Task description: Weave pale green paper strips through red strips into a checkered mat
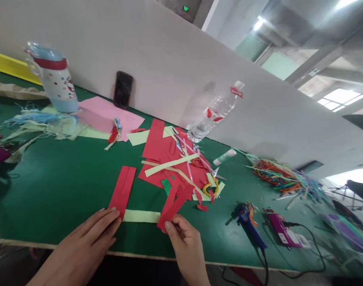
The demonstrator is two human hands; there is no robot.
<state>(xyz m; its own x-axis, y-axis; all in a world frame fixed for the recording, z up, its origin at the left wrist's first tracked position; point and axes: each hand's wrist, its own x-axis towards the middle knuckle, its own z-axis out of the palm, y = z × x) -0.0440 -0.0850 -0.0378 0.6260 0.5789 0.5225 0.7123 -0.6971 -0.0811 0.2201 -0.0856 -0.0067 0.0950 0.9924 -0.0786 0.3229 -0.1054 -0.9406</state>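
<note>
My left hand [84,235] lies flat with fingers stretched out, its fingertips resting on the lower end of a creased red paper strip [124,183] on the table. My right hand [185,242] pinches the near end of another red paper strip [178,204] between thumb and fingers. That strip looks folded or doubled, with two arms running away from me; whether they are one piece I cannot tell. A pale green paper strip [142,216] lies flat between both hands, its ends meeting the red strips.
Red and pale green scraps [169,159] lie beyond my hands, with yellow-handled scissors [210,190]. A glue stick [225,157], plastic bottle [212,113], phone [123,89] and cup [56,81] stand or lie farther back. A blue glue gun [250,224] and purple power strip [280,229] are right.
</note>
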